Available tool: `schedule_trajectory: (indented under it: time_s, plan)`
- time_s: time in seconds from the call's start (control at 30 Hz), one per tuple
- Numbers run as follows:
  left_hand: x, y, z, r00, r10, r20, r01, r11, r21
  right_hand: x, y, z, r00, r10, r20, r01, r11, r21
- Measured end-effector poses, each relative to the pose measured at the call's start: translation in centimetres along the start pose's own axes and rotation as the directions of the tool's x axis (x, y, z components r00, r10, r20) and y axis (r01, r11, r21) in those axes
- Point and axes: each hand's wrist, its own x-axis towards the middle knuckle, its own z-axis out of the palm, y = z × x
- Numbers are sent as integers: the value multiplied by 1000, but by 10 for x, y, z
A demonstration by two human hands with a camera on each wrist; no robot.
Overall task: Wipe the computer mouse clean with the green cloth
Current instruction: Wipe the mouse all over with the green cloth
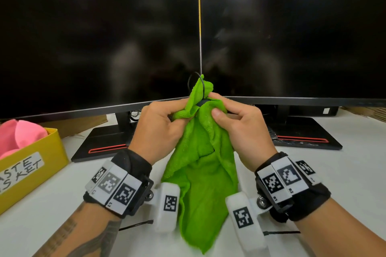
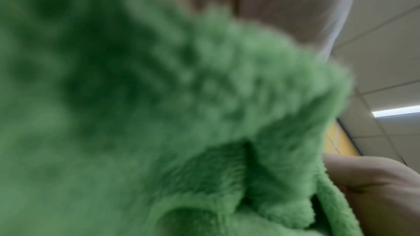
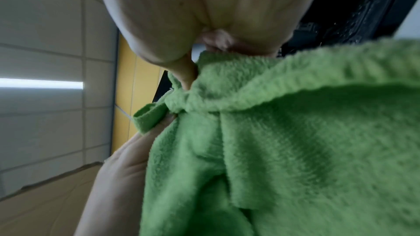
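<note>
In the head view both hands hold the green cloth [image 1: 200, 165] up in front of the monitors. The cloth is bunched round the computer mouse [image 1: 203, 102], of which only a dark sliver shows between the fingers. Its black cable [image 1: 202, 84] loops up over the cloth's top. My left hand [image 1: 179, 110] grips the cloth-wrapped mouse from the left. My right hand [image 1: 215, 104] pinches the cloth against it from the right, thumb on the fabric. The cloth's tail hangs down between my wrists. The cloth [image 2: 159, 114] fills the left wrist view. In the right wrist view the cloth [image 3: 284, 141] hangs below my palm.
Two dark monitors [image 1: 100, 37] stand side by side on black stands [image 1: 100, 142] at the back of the white desk [image 1: 344, 173]. A yellow box [image 1: 35, 162] labelled as a waste basket, holding pink items, sits at the left edge.
</note>
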Motion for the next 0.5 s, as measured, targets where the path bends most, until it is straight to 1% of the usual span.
schedule_trajectory:
  time_s: [0.1, 0.17, 0.33, 0.37, 0.5]
  plan:
    - [0, 5, 0, 997, -19, -74, 12, 996, -87, 0, 4, 1, 997, -72, 10, 73, 996, -47]
    - [0, 8, 1, 994, -28, -102, 18, 995, -94, -1, 4, 1, 996, -90, 2, 90, 994, -66]
    - [0, 6, 5, 984, -78, -162, 58, 990, -128, -4, -3, 3, 992, -127, -10, 127, 991, -37]
    - [1, 6, 7, 983, -89, -159, 67, 988, -139, -3, -2, 3, 993, -116, -6, 116, 993, -16]
    - [1, 7, 12, 987, -88, -136, 65, 984, -166, -1, -2, 3, 1000, 8, -29, -7, 998, 58]
